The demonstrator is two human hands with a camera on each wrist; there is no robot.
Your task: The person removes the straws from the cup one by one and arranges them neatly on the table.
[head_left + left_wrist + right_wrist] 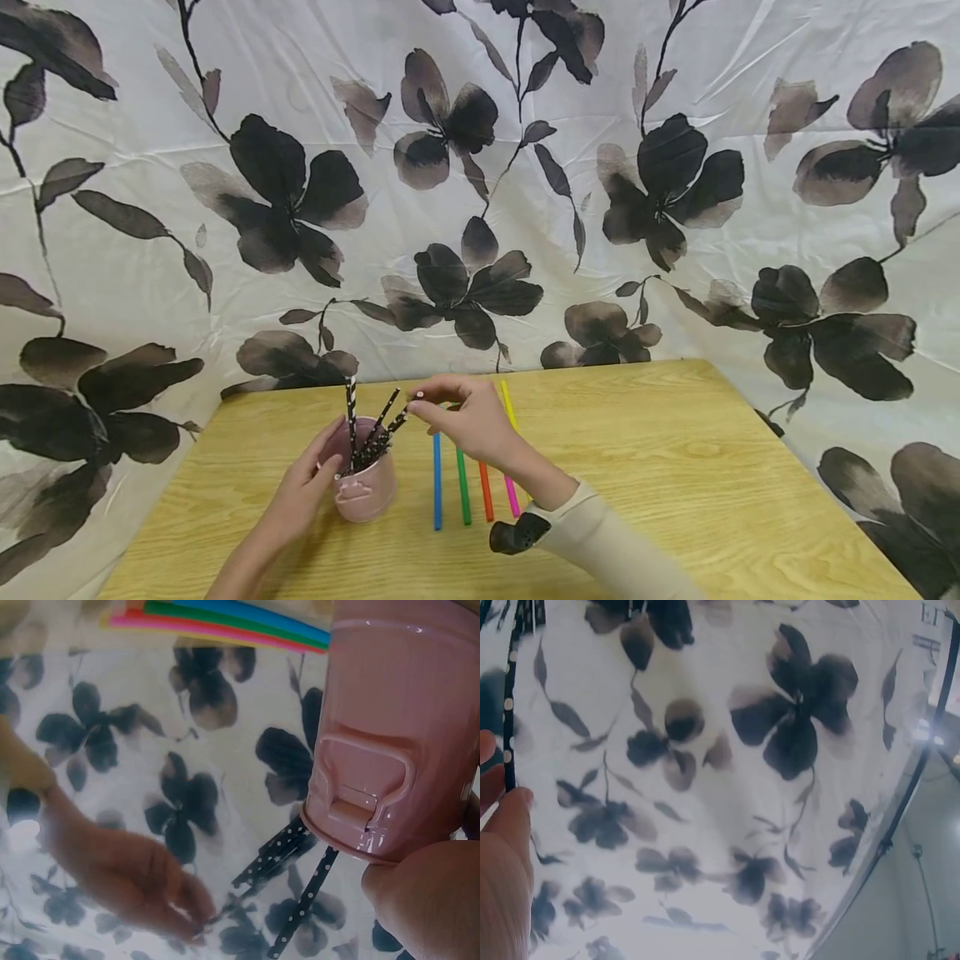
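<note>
A small pink metal pail with a little side handle stands upright on the table, and my left hand grips it round its left side near the rim. Several black straws with white dots lean out of its mouth. My right hand, over the pail's right side, pinches the upper end of one dotted straw between thumb and fingers. That straw's lower end is lost among the others. In the left wrist view the pail fills the right side, with my left thumb at its rim.
Right of the pail, plain straws lie side by side: blue, green, red, pink and yellow. My right forearm crosses over some. A flowered cloth hangs behind the wooden table.
</note>
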